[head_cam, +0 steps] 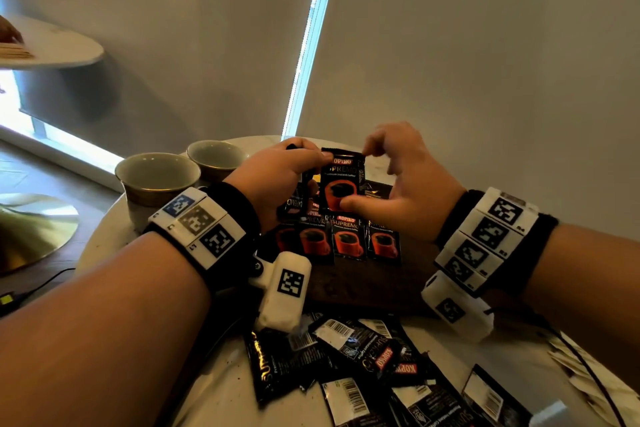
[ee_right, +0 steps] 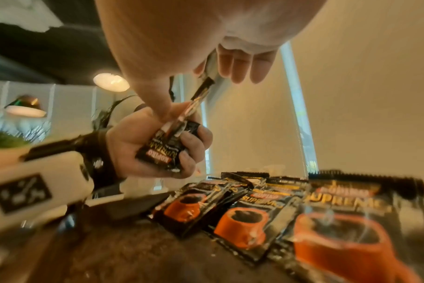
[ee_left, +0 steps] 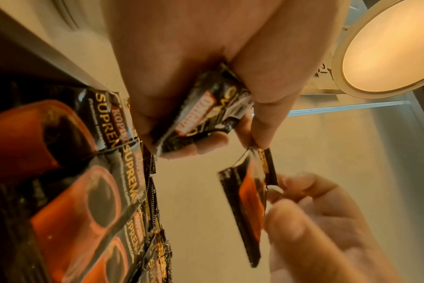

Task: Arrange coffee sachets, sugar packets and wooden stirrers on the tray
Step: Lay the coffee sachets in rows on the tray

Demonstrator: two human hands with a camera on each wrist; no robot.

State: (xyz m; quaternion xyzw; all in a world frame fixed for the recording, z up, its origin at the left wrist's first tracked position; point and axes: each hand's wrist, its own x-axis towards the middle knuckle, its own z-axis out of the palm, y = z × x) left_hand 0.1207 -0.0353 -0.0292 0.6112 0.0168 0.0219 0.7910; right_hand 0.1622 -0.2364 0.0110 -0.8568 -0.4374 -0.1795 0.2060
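One black coffee sachet (head_cam: 343, 182) was held upright above the dark wooden tray (head_cam: 367, 282), its face toward the head camera. It read "KOPIKO" on a red band, "SUPREMO" in gold with the first letter hidden by a fingertip, and "Premium Instant Coffee" in small print over a picture of an orange cup. The left hand (head_cam: 277, 180) pinched its top left corner between thumb and forefinger. In the left wrist view the remaining fingers of that hand curled round a second, crumpled sachet (ee_left: 206, 113), whose "KOPIKO" label showed upside down. The right hand (head_cam: 405, 180) pinched the top right corner with thumb and forefinger, while another fingertip touched the lower part of the printed cup.

On the tray lay a row of sachets (head_cam: 346, 241), face up, edges overlapping, showing "KOPIKO" and "SUPREMO"; the leftmost was partly hidden behind the left wrist. Nearer the person, a loose heap of sachets (head_cam: 363, 364) lay on the white table (head_cam: 221, 392), mostly backs up with barcodes, their small print too blurred to read. Pale packets (head_cam: 585, 371) at the right edge were cut off. Two cups (head_cam: 157, 177) stood to the left of the tray.
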